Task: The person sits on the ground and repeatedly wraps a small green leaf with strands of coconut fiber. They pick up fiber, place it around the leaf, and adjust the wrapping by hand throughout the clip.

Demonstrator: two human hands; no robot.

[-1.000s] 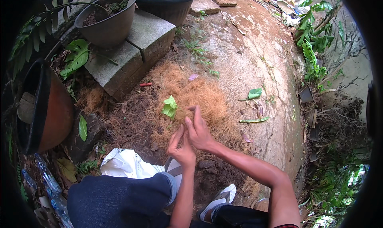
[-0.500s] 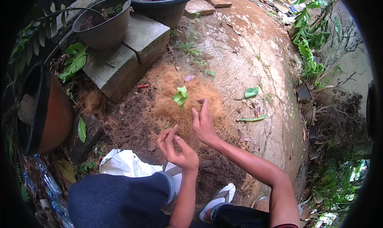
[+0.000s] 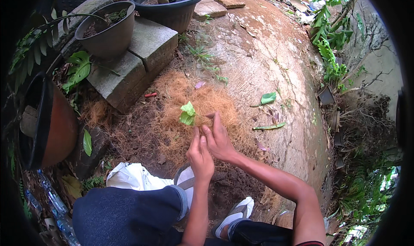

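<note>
A small green leafy sprig [image 3: 187, 113] stands out against a mound of brown coir fibre [image 3: 172, 129]. My right hand [image 3: 221, 143] has its curled forefinger and thumb at the sprig's stem end and seems to grip it; the stem is barely visible. My left hand [image 3: 201, 157] is raised beside it, fingers stretched upward and close together, their tips just below the leaves and against the right thumb. Nothing shows in the left hand. Dark loose soil [image 3: 235, 185] lies below both hands.
At left, a grey pot [image 3: 108, 35] sits on concrete blocks [image 3: 116, 76], with a larger dark pot [image 3: 168, 9] behind and a tipped terracotta-coloured pot [image 3: 62, 125] nearer. A white sack [image 3: 136, 176] lies by my foot. Loose leaves [image 3: 268, 98] dot the paving at right.
My left hand has straightened its fingers and moved up and right to meet the right hand. The sprig has shifted slightly left and nearer, its leaves turning.
</note>
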